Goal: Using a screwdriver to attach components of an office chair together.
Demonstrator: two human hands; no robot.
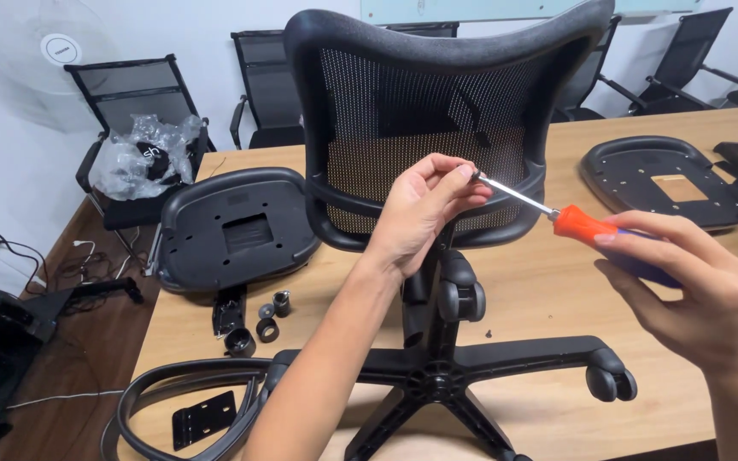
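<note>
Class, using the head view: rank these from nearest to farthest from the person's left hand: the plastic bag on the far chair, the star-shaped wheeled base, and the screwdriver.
1. Screwdriver: its tip sits at the left hand fingertips.
2. Star-shaped wheeled base: on the table below the hand.
3. Plastic bag: far left, on a chair beyond the table.

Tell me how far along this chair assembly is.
Looks done: the star base carries castors. In hand: the right hand holds an orange-handled screwdriver while the left hand pinches its tip, apparently seating a screw, in front of the mesh backrest. Left: two seat pans, a metal bracket and small fittings lie loose on the table.
</note>
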